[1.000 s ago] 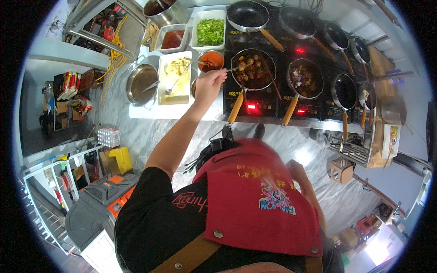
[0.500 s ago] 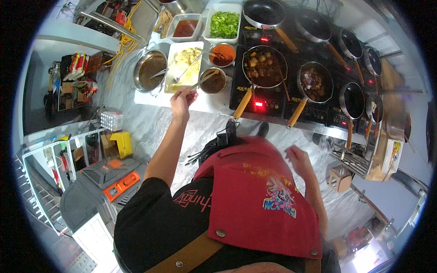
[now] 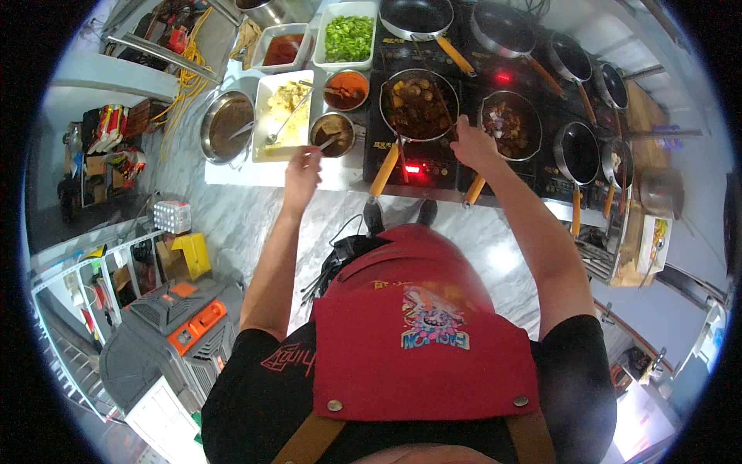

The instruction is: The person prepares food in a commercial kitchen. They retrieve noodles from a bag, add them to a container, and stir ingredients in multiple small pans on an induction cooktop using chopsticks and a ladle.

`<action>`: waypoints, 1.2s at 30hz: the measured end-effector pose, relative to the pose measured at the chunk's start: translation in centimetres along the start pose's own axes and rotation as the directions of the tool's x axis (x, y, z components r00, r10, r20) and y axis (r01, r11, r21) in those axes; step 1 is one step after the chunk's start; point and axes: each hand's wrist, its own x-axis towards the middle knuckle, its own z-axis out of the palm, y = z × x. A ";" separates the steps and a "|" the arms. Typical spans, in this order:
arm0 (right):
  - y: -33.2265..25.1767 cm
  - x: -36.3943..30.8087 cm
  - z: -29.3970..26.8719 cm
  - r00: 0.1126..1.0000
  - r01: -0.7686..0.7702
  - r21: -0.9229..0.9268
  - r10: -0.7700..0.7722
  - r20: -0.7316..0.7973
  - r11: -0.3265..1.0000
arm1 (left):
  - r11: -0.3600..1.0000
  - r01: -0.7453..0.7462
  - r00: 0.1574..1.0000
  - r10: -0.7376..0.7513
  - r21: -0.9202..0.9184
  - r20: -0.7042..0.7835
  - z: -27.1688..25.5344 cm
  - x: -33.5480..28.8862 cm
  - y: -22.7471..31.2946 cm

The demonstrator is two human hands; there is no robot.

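Observation:
My left hand (image 3: 302, 176) is at the near edge of the white counter, its fingers curled at the end of a metal spoon (image 3: 331, 141). The spoon dips into a round metal bowl of brown seasoning (image 3: 345, 124). My right hand (image 3: 474, 147) is closed beside the right rim of a pan of dark stew (image 3: 418, 103). A thin dark chopstick (image 3: 435, 81) slants from its fingers across the pan. Another chopstick (image 3: 404, 162) hangs over the pan's near rim. My right forearm partly covers a second pan (image 3: 510, 124) with pale chopped pieces in it.
Left of the bowl are a white tray of minced pale food (image 3: 263, 147) and a metal pot of brown liquid (image 3: 224, 143). Behind stand a red sauce tub (image 3: 308, 45), chopped greens (image 3: 349, 39) and an orange powder bowl (image 3: 345, 89). Several pans, including a black one (image 3: 576, 152), sit on lit cookers.
My right hand has risen from beside the apron to the stew pan, and the chopstick on its right rim has shifted. My left hand has lowered the spoon into the bowl.

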 end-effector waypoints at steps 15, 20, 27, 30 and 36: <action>-4.5 -4.2 2.4 0.930 0.332 0.513 -0.367 -0.036 0.791 | 0.885 -0.035 0.895 -0.179 0.465 0.408 14.9 -1.5 -3.1; -2.8 -2.5 6.0 0.787 0.615 0.369 -0.568 -0.239 0.697 | 0.852 -0.341 0.928 0.238 0.397 0.287 16.8 -2.3 -4.3; -1.7 -0.5 6.2 0.631 0.761 0.057 -0.717 -0.296 0.646 | 0.931 0.020 0.937 -0.145 0.363 0.319 17.3 -3.3 -0.2; -2.3 -0.2 6.1 0.555 0.774 -0.091 -0.740 -0.380 0.627 | 0.928 0.056 0.923 -0.188 0.368 0.336 17.1 -3.4 0.6; -3.1 -2.3 0.0 0.338 0.809 -0.212 -0.729 -0.595 0.549 | 0.908 -0.027 0.921 -0.140 0.419 0.363 15.9 -2.8 -0.1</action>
